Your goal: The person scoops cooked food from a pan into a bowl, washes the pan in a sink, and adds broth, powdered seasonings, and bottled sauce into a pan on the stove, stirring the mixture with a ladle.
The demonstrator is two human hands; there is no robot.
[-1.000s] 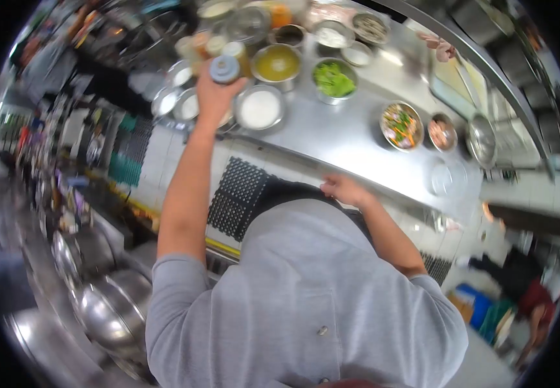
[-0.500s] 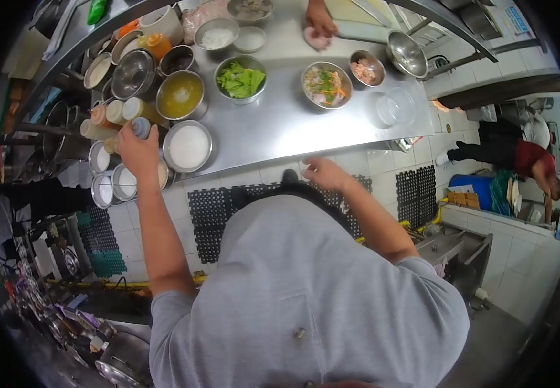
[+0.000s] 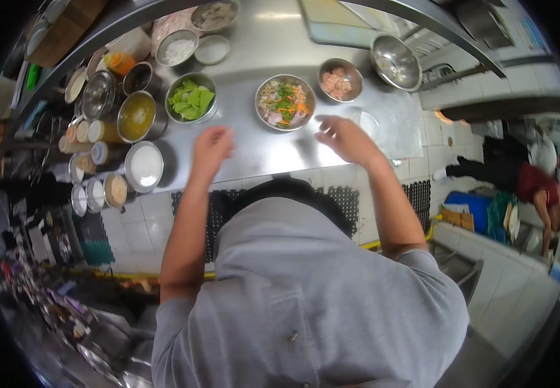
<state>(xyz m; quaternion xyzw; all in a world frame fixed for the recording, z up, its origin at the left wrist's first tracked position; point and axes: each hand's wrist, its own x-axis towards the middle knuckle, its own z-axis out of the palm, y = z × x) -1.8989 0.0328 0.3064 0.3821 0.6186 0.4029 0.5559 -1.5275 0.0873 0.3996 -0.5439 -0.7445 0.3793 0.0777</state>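
Note:
My left hand is over the front of the steel counter, below the bowl of green leaves, with nothing in it and its fingers loosely apart. My right hand hovers near the counter's front edge, empty, fingers curved but apart. Between and beyond the two hands stands a bowl of mixed chopped vegetables. A bowl of pale pink pieces is behind my right hand. The squeeze bottle with the blue-grey cap lies in view among other bottles at the left. Neither hand touches a bowl.
Bowls of yellow liquid and white contents are at the left. A cutting board and a metal bowl are at the back right. Clear plastic lies right of my right hand. A person is at far right.
My left hand has let go of the blue-capped bottle and moved right. My right hand has moved up over the counter. The other person's hand at the cutting board is gone from view.

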